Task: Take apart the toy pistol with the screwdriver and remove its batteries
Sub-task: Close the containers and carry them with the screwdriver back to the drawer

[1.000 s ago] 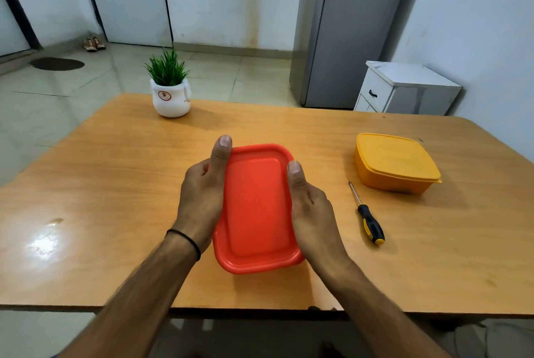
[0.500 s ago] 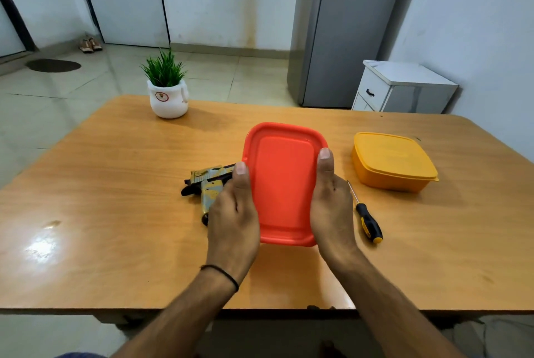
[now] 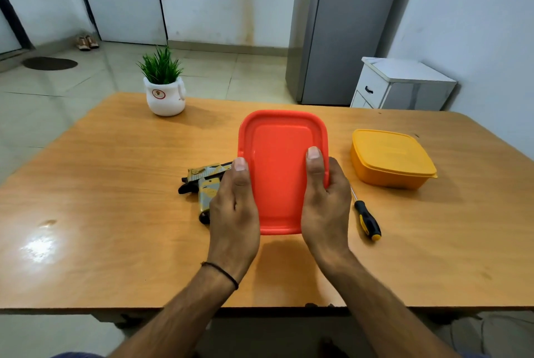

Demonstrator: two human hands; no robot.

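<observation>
I hold a red plastic box (image 3: 278, 166) upside down above the table, my left hand (image 3: 234, 210) on its left side and my right hand (image 3: 325, 201) on its right side. The toy pistol (image 3: 203, 181), camouflage yellow and grey with a black grip end, lies on the table just left of my left hand, partly hidden behind it. The screwdriver (image 3: 365, 217), black and yellow handle toward me, lies on the table right of my right hand.
A shut yellow box (image 3: 391, 158) stands at the right. A small plant in a white pot (image 3: 164, 91) stands at the far left of the wooden table (image 3: 101, 198). A white cabinet (image 3: 401, 83) and a grey fridge (image 3: 338, 25) are beyond the table.
Both hands lifted the red box up and to the right, which uncovered the toy pistol that lay under it. The screwdriver and the yellow box have not moved.
</observation>
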